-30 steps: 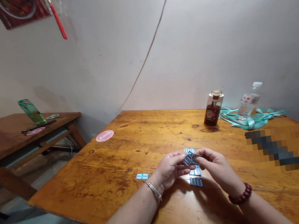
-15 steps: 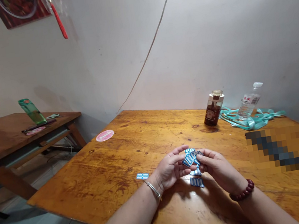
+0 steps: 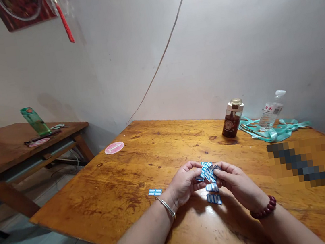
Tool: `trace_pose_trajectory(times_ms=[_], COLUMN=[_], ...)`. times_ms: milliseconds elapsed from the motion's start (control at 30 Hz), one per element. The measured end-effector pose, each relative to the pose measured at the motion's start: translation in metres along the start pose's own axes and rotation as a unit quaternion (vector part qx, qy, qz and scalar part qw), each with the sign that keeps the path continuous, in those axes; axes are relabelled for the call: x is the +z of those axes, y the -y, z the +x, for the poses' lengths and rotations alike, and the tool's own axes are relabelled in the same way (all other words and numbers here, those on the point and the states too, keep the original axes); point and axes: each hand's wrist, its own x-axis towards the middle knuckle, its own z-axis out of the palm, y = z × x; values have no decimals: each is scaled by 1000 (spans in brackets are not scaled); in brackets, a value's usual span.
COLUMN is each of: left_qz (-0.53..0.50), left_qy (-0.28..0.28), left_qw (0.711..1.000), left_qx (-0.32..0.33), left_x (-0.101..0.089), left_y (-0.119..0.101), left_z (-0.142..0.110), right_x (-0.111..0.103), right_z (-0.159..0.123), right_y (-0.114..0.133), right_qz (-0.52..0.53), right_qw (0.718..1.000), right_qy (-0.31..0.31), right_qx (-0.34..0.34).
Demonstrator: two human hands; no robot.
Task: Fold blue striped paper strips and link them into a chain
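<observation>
Between my hands is a fan of small blue-bordered white label stickers (image 3: pixel 208 172). My left hand (image 3: pixel 184 184) pinches the left side of the fan between thumb and fingers. The thumb and fingers of my right hand (image 3: pixel 234 179) grip its right side. Just below, a label piece (image 3: pixel 214 199) lies on the wooden table, and another label piece (image 3: pixel 212 188) shows partly under the hands. More blue and white shows behind the fan. Off to the left, beside my left wrist, lies a separate label piece (image 3: pixel 155 191).
At the back right stand a brown-filled bottle (image 3: pixel 232 119) and a clear water bottle (image 3: pixel 271 113) among turquoise ribbon (image 3: pixel 295 124). A blurred dark object (image 3: pixel 301 163) lies at right. A pink round sticker (image 3: pixel 114 148) marks the table's left. Another table (image 3: pixel 9 141) holds a green bottle (image 3: pixel 36 122).
My left hand's fingers, spread beside the labels before, have closed on the left side of the fan. The labels are fanned wider to the left. My right hand has hardly moved.
</observation>
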Motion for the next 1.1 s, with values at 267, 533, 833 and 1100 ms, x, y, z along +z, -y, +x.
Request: trace_pose_trajectory(times_ms=[267,533,833,1100], left_qz=[43,123,60,77], left_qy=[-43,-8,47,-4], left_qw=[997,992,997,997], left_qx=[51,41,-30,-9], left_x=[2,9,9,8], left_y=[2,-6,-6,-3], left_z=[3,-3,-5,-2], right_x=[4,5,4,7], right_z=[-2,-2,-2,-3], right_y=[2,1,0,2], right_qz=[-74,-161,-189,-184], right_qw=[995,972,963,966], right_qy=[2,-14,-29,-40], right_qx=[-67,-168,-191,-179])
